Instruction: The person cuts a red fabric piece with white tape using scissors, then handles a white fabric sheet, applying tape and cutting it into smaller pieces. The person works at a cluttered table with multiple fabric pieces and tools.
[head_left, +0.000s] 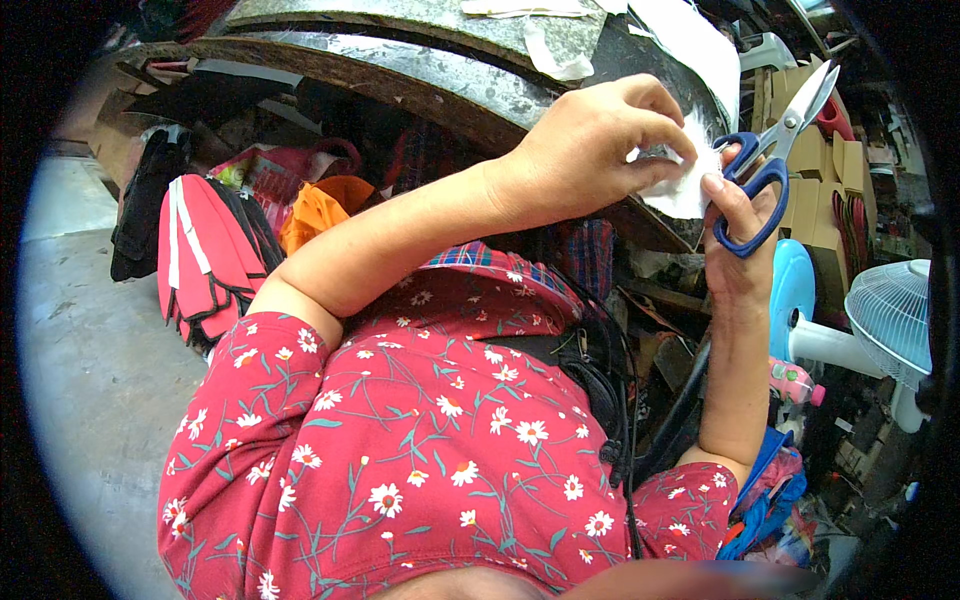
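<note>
My left hand (600, 145) reaches across from the left with its fingers curled in a pinch on a white piece of cloth (686, 195) with a fuzzy, frayed edge. On the cloth's right side, the thumb of my right hand (733, 207) presses against it. That same hand also holds a pair of scissors (791, 122) with dark blue handles. Their metal blades point up and to the right, slightly apart and away from the cloth. Both hands are raised near the corner of a worn table. Some of the right fingers are hidden behind the handles.
The worn table (440, 85) has white scraps (555, 55) on top. Red and black cut pieces (205, 245) hang at the left beside orange cloth (325, 210). A light blue fan (895, 310), a pink bottle (795, 383) and stacked tan cardboard pieces (818, 225) are at the right.
</note>
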